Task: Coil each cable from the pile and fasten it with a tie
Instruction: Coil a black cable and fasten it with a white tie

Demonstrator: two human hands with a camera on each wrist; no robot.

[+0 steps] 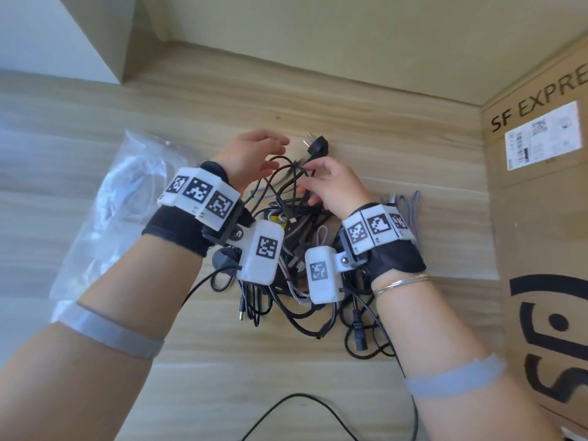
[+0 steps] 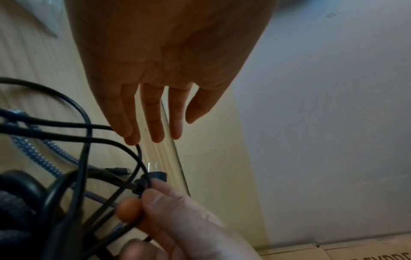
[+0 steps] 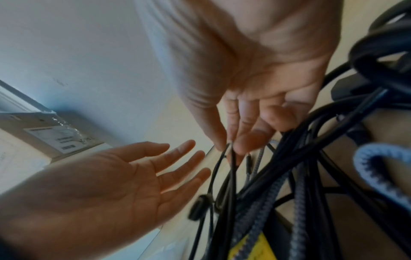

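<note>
- On the wooden counter (image 1: pixel 397 173), a messy pile of cables (image 1: pixel 296 268), between both wrists.
- Above the pile, right hand (image 1: pixel 334 189) pinching a thin black cable (image 3: pixel 231 158) with thumb and fingers.
- Beside it, left hand (image 1: pixel 251 157) loose, fingers (image 2: pixel 153 114) straight, holding nothing.
- Left of the pile, a clear plastic bag (image 1: pixel 127 192).
- Far right, a cardboard box (image 1: pixel 541 218).

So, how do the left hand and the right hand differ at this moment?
The left hand is open, fingers straight and spread; the right hand has its thumb and fingers curled in a pinch. The left hand holds nothing, with only its fingertips near the cables; the right hand pinches a thin black cable lifted from the cable pile. Both hover over the pile and wear marker wristbands.
</note>
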